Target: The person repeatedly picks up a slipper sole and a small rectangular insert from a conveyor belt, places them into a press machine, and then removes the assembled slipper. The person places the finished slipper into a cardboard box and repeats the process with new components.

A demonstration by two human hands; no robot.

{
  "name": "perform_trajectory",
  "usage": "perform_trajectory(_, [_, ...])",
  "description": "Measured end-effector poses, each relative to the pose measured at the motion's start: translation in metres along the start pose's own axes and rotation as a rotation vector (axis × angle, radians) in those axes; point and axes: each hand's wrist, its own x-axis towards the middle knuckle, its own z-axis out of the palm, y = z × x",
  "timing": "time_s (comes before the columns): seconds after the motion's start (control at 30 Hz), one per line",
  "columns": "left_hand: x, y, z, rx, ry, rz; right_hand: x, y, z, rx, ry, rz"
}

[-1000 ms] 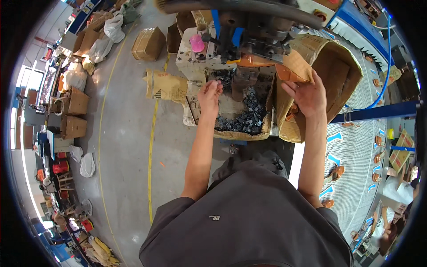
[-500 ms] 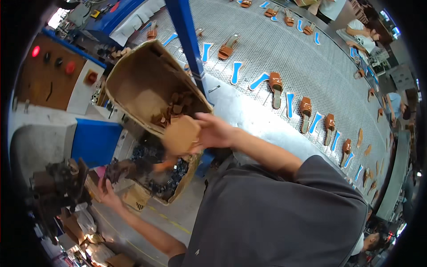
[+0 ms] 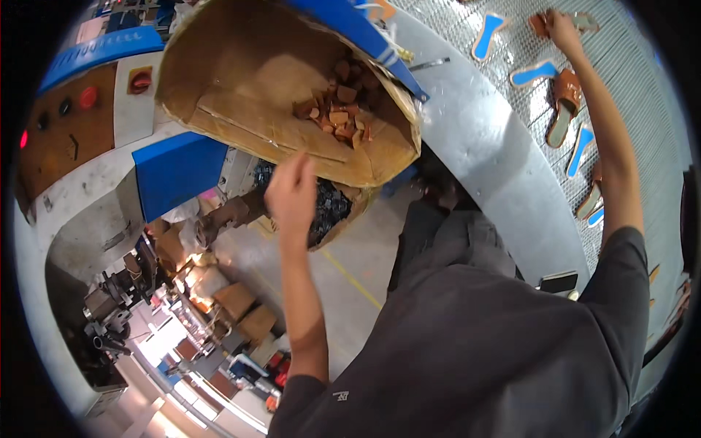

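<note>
Left hand (image 3: 290, 191): you held it loosely curled, grasping nothing, just below the big brown cardboard box (image 3: 241, 87) of tan leather scraps (image 3: 337, 113).
Right hand (image 3: 555, 22): you gripped a small brown leather piece (image 3: 541, 23) above the grey perforated conveyor (image 3: 635, 87).

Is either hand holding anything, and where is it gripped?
The right hand grips a brown piece by its end, over the belt. The left hand seems empty, below the box.

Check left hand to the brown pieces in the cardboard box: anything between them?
Yes. The left hand hangs below and outside the cardboard box, so the box's lower wall sits between it and the brown pieces. The right hand is far off at the conveyor, on a brown piece there.
</note>
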Motion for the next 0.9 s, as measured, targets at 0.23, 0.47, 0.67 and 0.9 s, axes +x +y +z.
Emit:
perform_trajectory(0.23, [0.066,-0.021,0.218,0.692,-0.588,0.327,-0.072,-0.077,0.021,0.335,0.4,0.034])
perform_trajectory(0.47, [0.07,0.001,0.253,0.797,-0.814,0.139,-0.244,-0.078,0.003,1.141,0.336,0.988])
perform_trajectory(0.67, [0.04,0.052,0.205,0.744,-0.635,0.242,-0.177,-0.05,-0.047,1.71,0.463,1.051])
perform_trajectory(0.9, [-0.03,0.007,0.142,0.411,-0.67,-0.077,-0.214,-0.118,-0.161,0.802,0.365,0.826])
